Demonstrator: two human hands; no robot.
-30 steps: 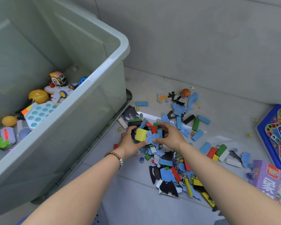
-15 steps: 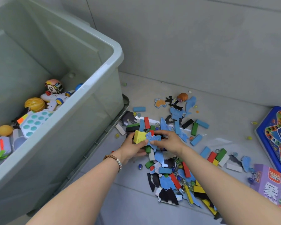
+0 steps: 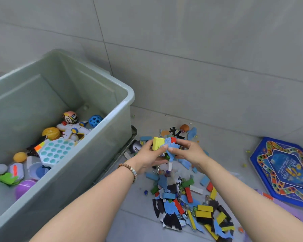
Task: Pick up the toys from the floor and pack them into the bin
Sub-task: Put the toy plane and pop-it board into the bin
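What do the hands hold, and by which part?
Left hand grips the yellow block by its sides; right hand pinches blue puzzle pieces by their edge.

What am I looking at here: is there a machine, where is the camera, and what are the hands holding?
There is no machine: a person works with two bare hands. The one camera sits on the person's head and looks forward and down, so the arms enter from the bottom. The left hand, with the bead bracelet, grips a yellow box; the right hand pinches blue puzzle pieces against it, lifted above the floor beside the green bin. The bin already holds balls and other toys. On the grey floor below lies a pile of coloured blocks and puzzle pieces, with a blue game board to the right.
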